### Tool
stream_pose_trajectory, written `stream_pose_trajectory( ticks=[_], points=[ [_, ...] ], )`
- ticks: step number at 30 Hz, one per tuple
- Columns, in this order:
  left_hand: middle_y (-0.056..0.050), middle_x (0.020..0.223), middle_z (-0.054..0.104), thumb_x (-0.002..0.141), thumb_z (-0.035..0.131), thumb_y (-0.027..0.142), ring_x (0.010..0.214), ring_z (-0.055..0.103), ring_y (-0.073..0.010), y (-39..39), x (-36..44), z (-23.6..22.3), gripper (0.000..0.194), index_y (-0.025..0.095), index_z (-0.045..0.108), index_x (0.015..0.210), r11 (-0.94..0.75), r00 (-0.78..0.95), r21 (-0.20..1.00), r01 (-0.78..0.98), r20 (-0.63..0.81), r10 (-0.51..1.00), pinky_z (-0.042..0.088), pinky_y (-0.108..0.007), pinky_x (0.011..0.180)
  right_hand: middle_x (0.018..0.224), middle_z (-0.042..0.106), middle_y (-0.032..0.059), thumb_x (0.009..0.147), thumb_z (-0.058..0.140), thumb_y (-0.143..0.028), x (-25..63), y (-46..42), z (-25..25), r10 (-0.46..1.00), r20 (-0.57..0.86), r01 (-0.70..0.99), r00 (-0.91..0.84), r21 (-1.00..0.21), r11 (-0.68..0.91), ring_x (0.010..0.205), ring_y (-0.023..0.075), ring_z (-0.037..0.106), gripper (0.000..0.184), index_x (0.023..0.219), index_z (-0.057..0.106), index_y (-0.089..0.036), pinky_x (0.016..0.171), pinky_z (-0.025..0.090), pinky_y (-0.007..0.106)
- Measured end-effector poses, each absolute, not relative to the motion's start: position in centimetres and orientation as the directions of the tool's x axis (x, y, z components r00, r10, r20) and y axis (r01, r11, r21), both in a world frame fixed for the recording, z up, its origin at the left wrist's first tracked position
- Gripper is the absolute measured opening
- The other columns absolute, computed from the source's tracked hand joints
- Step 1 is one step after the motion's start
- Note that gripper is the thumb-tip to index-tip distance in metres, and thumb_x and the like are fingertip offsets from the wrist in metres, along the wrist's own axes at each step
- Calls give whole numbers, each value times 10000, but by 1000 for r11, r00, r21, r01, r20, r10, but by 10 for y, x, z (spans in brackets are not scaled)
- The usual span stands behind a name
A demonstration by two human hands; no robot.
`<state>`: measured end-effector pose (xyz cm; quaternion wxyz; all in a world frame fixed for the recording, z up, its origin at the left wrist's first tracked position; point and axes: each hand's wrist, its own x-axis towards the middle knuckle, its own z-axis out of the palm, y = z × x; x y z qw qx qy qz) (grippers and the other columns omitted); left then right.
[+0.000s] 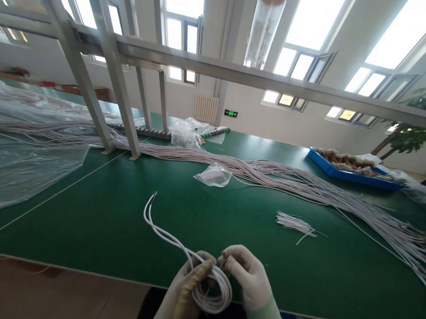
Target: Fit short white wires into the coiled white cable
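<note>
A coil of white cable [223,293] is in my gloved left hand [192,282], the thumb pressed over its upper left side. Two cable tails [164,233] run from the coil up and left over the table to their ends. At the coil's upper right, my gloved right hand [246,273] is closed in a pinch, thumb and forefinger on a thin twist tie [223,263]. Only a short length of the tie shows between the hands. Some reddish colour shows at the right fingertips.
The green table [124,212] bears a long bundle of white cables [269,174]. Short thin white strips [295,224] lie at right, near a small plastic bag [215,175]. A blue tray [355,175] stands at back right. Metal frame legs [122,88] rise at left beside plastic sheeting [30,169].
</note>
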<state>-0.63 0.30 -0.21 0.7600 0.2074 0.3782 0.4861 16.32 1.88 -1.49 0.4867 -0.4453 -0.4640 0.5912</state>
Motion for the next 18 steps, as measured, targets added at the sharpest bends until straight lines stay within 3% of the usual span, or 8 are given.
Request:
stream_pose_trajectory(
  ticks=[3,7,9,13,18],
  points=[
    [-35,855,740,847,762,420,825,677,-229,4,-8,-3,206,237,781,941,426,164,725,-541,-406,899,562,-299,768,1044,743,79,963,595,-279,161,6,-3,988,53,208,-146,-975,83,970,260,697,208,1138,690,-220,871,566,398],
    [-82,969,767,886,677,478,1040,696,-332,3,-7,-3,245,272,784,962,366,98,762,-534,-375,922,581,-419,908,1255,675,95,696,669,-96,148,-11,-4,951,247,565,-185,-766,308,1144,332,617,681,1351,589,-266,978,532,473],
    [-88,986,769,898,653,481,1093,685,-346,2,-6,-3,248,280,782,963,351,86,773,-528,-363,928,568,-444,961,1284,659,113,652,653,-65,143,-12,-6,933,280,671,-224,-650,357,1124,345,609,780,1400,540,-256,939,543,482],
    [-93,968,767,872,687,462,1132,662,-361,2,-9,-7,225,271,777,947,339,95,802,-492,-337,936,558,-455,979,1192,695,135,710,638,-45,139,-4,4,871,240,766,-430,-413,492,948,314,660,766,1433,493,-253,757,562,422],
    [-91,1002,756,872,677,465,1136,642,-354,5,-19,-14,273,241,754,1009,397,281,829,-394,-303,911,513,-470,1015,883,728,78,784,752,-138,137,8,22,707,348,762,-616,36,646,647,238,639,453,1204,630,-256,559,448,326]
  ],
)
